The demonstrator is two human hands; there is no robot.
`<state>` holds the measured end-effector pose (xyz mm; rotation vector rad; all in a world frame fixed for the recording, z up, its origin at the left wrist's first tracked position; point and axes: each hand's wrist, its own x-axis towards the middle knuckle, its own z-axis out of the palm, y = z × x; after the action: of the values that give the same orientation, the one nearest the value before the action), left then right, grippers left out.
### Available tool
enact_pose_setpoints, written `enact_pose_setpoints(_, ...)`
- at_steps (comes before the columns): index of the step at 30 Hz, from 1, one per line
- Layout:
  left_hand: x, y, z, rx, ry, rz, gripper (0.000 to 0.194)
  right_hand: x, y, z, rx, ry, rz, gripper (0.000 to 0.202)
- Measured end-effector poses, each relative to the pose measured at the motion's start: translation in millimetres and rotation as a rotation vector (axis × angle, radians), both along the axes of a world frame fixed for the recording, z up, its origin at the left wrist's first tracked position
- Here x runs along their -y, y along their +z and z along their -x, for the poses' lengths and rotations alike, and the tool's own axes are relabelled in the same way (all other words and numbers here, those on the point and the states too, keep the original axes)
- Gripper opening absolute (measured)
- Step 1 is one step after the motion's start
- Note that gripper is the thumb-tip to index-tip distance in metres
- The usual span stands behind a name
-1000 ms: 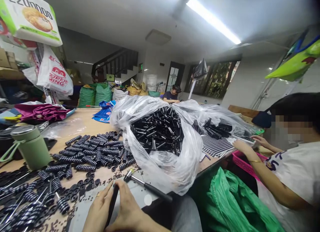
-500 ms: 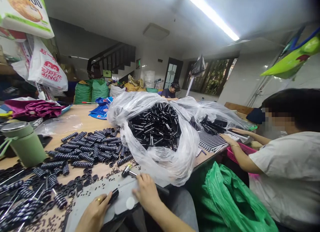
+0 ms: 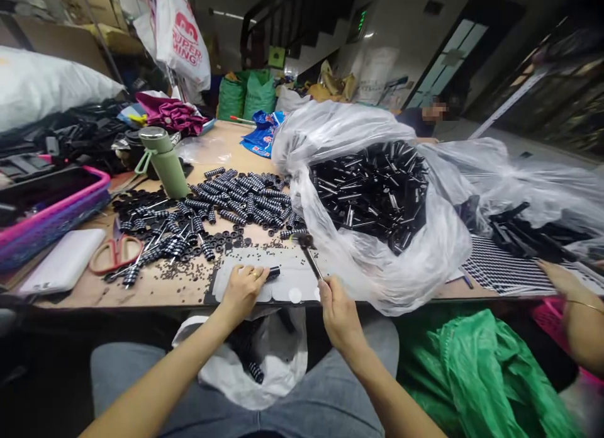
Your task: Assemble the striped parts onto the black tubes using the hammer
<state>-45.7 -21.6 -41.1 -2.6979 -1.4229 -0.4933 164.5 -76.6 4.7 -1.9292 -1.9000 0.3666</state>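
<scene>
My left hand [image 3: 243, 291] is closed round a short black tube [image 3: 273, 273], which lies over the pale work pad [image 3: 283, 262] at the table's front edge. To the right, my right hand [image 3: 336, 303] grips the handle of a small hammer [image 3: 310, 257], its dark head raised past the fingers and up from the tube. Small dark rings [image 3: 189, 275] are scattered left of the pad. Behind it lies a heap of black-and-white patterned grips [image 3: 250, 196]. A clear plastic bag [image 3: 325, 221] full of black tubes [image 3: 372, 189] stands behind my right hand.
Scissors [image 3: 116, 255], a white box [image 3: 63, 262] and a green flask [image 3: 166, 164] are on the left. A white bag [image 3: 283, 369] hangs between my knees. A green sack [image 3: 491, 375] and another person's hand [image 3: 561, 279] are at the right.
The view has turned left and down, showing the basket, scissors and my lap. My right hand has lifted the hammer to a steeper angle; my left still holds the tube.
</scene>
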Motion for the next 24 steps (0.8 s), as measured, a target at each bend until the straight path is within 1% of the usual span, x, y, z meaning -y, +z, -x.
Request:
enact_pose_setpoints(1,0.9,-0.3,-0.5,-0.011,0.006,0.001,0.04,5.5,-1.0,3.0,0.024,0.001,0.027,0.037)
enact_pose_setpoints(3,3.3,-1.6,-3.8,-0.026,0.022,0.004,0.04,11.9,-2.9,7.4,0.094,0.019,0.131,0.036)
enact_pose_setpoints(5,7.0,-3.5,-11.4,-0.026,0.042,0.012,0.038,12.9,1.7,10.7,0.11,0.033,0.185,0.035)
enact_pose_setpoints(6,9.3,-4.7,-16.5,-0.018,0.06,0.019,0.039,12.3,7.2,13.0,0.077,0.031,0.164,0.035)
enact_pose_setpoints(7,11.8,-6.1,-22.0,-0.007,0.08,0.027,0.046,11.5,14.1,16.3,0.024,0.028,0.116,0.036)
enact_pose_setpoints(9,16.6,-10.0,-32.7,0.017,0.109,0.049,0.068,10.4,26.8,26.4,-0.097,0.046,0.002,0.038)
enact_pose_setpoints(10,18.6,-12.6,-37.0,0.024,0.112,0.062,0.075,10.2,30.1,32.9,-0.139,0.07,-0.035,0.039)
enact_pose_setpoints(11,20.0,-15.4,-40.2,0.024,0.104,0.073,0.076,10.2,30.4,39.8,-0.145,0.107,-0.042,0.039)
enact_pose_setpoints(12,20.5,-18.2,-42.4,0.018,0.092,0.081,0.073,10.3,27.6,46.5,-0.109,0.147,-0.018,0.039)
enact_pose_setpoints(14,18.0,-22.2,-43.9,0.005,0.076,0.078,0.062,9.9,16.7,56.4,0.04,0.213,0.092,0.038)
enact_pose_setpoints(16,10.8,-20.5,-43.0,0.002,0.063,0.069,0.054,7.7,6.4,58.1,0.167,0.241,0.184,0.036)
enact_pose_setpoints(17,6.4,-16.9,-42.3,0.011,0.065,0.077,0.051,5.8,3.8,55.2,0.19,0.237,0.193,0.036)
enact_pose_setpoints(19,0.4,-5.3,-40.8,0.052,0.107,0.127,0.043,1.1,4.1,42.3,0.185,0.196,0.161,0.036)
enact_pose_setpoints(21,4.3,6.1,-39.4,0.116,0.149,0.173,0.041,-4.8,6.7,22.4,0.202,0.12,0.121,0.037)
enact_pose_setpoints(22,11.1,8.7,-38.6,0.154,0.127,0.186,0.042,-8.1,6.9,11.2,0.228,0.081,0.111,0.037)
enact_pose_setpoints(23,20.7,7.8,-37.3,0.192,0.066,0.192,0.044,-11.9,5.6,0.2,0.262,0.047,0.112,0.037)
enact_pose_setpoints(24,32.3,2.9,-35.3,0.236,-0.023,0.198,0.046,-16.4,2.9,-9.7,0.297,0.017,0.119,0.036)
